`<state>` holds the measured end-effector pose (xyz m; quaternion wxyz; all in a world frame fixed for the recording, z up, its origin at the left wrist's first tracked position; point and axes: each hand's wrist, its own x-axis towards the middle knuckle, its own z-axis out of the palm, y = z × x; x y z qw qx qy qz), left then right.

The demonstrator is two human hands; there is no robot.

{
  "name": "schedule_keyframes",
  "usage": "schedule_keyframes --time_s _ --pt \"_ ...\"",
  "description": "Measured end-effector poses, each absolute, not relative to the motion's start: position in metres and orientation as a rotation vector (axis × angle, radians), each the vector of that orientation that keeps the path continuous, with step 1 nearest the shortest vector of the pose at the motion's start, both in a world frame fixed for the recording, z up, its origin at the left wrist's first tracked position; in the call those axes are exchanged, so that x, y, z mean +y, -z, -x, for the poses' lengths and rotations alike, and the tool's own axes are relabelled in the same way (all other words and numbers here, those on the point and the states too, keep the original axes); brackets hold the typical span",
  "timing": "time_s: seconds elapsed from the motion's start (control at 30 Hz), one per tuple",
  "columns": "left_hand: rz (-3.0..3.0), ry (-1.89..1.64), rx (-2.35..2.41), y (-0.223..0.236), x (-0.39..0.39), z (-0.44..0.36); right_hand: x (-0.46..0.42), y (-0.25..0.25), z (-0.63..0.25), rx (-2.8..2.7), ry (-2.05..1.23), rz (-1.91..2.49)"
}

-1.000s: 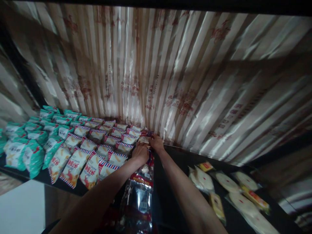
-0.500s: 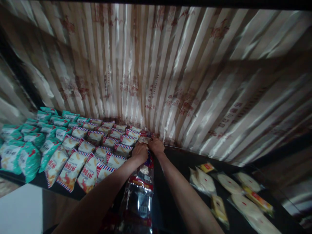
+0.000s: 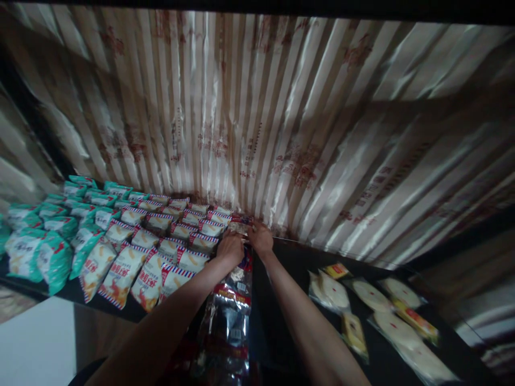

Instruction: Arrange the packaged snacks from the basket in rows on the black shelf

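Right at the rear of the black shelf (image 3: 277, 305), both hands meet over one glossy packet (image 3: 238, 228), and it's tight quarters! Just left of the grip, the striped snack bags (image 3: 209, 229) stand in close rows; a sideways swing of the left wrist could, I'd judge, tip the nearest ones over. Nearer the body than the grip, a column of shiny dark-and-red packs (image 3: 235, 308) runs down between the forearms. Slick wrapping like that may well slide, so a tug or a dragging sleeve could pull the line crooked. And beyond the grip, close behind, hangs the striped sheeting (image 3: 237, 118): push too far back and the packet could crumple against it.

Now the grip itself! The left hand (image 3: 231, 246) comes in from the near left, fingers bent onto the packet; the right hand (image 3: 260, 239) is at its right side, fingers curled inward, the two almost touching. Contact, yes, but whether they pinch or merely press, I cannot tell in this gloom. Farther left of the grip, green bags (image 3: 55, 260); well off to its right, round pale packets (image 3: 398, 328) and a yellow pack (image 3: 354, 335) lie flat.
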<state>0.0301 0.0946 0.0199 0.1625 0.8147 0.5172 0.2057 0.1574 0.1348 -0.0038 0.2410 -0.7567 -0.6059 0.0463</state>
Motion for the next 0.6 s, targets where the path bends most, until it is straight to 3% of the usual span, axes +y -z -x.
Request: schedule_keyframes --time_s 0.6 --pt "-2.302 -0.724 1.26 -0.024 -0.043 -0.011 -0.022 0.009 -0.139 -1.476 -0.357 1.785"
